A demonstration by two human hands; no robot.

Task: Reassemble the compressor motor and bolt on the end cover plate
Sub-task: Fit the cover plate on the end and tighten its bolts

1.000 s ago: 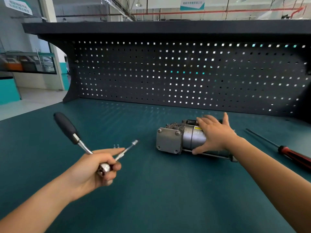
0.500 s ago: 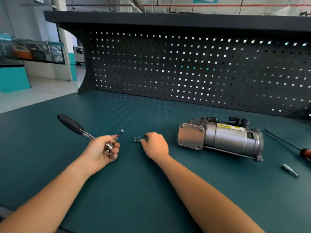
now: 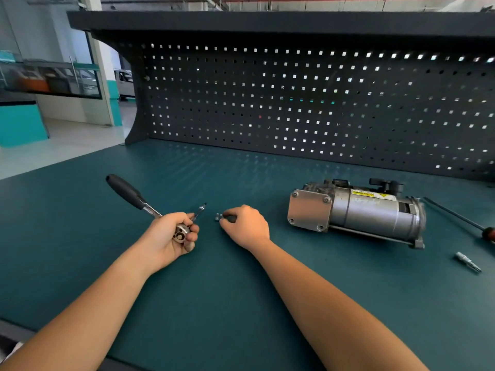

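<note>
The grey compressor motor [image 3: 375, 212] lies on its side at the right of the teal bench, its square end cover plate [image 3: 309, 210] facing left with bolts in its corners. My left hand [image 3: 167, 236] is shut on a ratchet wrench [image 3: 128, 192] with a black handle and a thin bit pointing up to the right. My right hand [image 3: 246, 226] rests knuckles-up on the mat in the middle, fingertips curled over small loose bolts [image 3: 217, 216]. Whether the fingers have hold of a bolt is hidden.
A red-handled screwdriver [image 3: 460, 219] lies at the far right behind the motor. A short metal bit [image 3: 467, 261] lies near the right edge. The black pegboard [image 3: 308, 103] walls off the back of the bench.
My right hand left the motor body and moved left to the small bolts on the mat, where it now stays. My left hand lowered the ratchet toward the mat.
</note>
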